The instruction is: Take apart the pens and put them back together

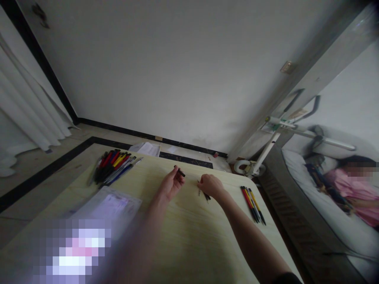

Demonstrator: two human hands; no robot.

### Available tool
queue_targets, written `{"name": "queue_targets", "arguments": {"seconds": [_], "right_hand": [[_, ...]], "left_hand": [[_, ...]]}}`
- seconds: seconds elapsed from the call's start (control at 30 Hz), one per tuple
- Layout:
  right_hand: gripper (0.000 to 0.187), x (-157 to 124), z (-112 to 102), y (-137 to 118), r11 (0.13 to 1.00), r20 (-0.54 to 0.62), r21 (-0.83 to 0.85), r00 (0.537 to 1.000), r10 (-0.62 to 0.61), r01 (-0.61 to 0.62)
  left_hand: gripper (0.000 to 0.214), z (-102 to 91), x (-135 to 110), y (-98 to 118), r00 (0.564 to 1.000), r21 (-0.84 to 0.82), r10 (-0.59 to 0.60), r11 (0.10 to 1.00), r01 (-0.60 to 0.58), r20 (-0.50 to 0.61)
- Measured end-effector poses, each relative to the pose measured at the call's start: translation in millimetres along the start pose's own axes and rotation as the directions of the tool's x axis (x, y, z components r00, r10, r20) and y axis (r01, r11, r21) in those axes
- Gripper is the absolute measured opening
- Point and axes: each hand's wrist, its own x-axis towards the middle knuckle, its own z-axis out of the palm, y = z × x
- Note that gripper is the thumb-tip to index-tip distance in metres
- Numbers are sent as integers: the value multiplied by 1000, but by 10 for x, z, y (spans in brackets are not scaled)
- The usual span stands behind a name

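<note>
Above the middle of the table, my left hand (pixel 172 184) is closed around a short black pen part (pixel 181 172), which sticks out between thumb and fingers. To its right, my right hand (pixel 212 184) is bent down close to the tabletop with its fingers curled in. A thin, slim piece (pixel 199 190) shows under its fingertips, and a small dark piece (pixel 206 196) lies beside the palm. The hand partly covers both, so I cannot tell which it grips. Near the right edge lies a row of finished-looking pens (pixel 253 205) in red, yellow, white and black.
A heap of mixed pens (pixel 114 167) lies on the table's (pixel 183 232) far left, behind a clear plastic sleeve (pixel 103 207) and a blurred bright patch. Beyond the right edge stand a white-framed exercise machine (pixel 266 152) and a sofa (pixel 299 173) with a person in pink.
</note>
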Motion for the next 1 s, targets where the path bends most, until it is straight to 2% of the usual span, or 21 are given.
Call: {"name": "queue_targets", "arguments": {"seconds": [0.6,1.0], "right_hand": [[31,152,-25,-87,997,78,-59,995,57,-53],[35,234,-30,-86,999,97,-36,995,28,-24]], "left_hand": [[11,-4,2,1,1000,29,-4,1000,4,-18],[11,-35,19,-7,1000,37,-1,999,0,8]]}}
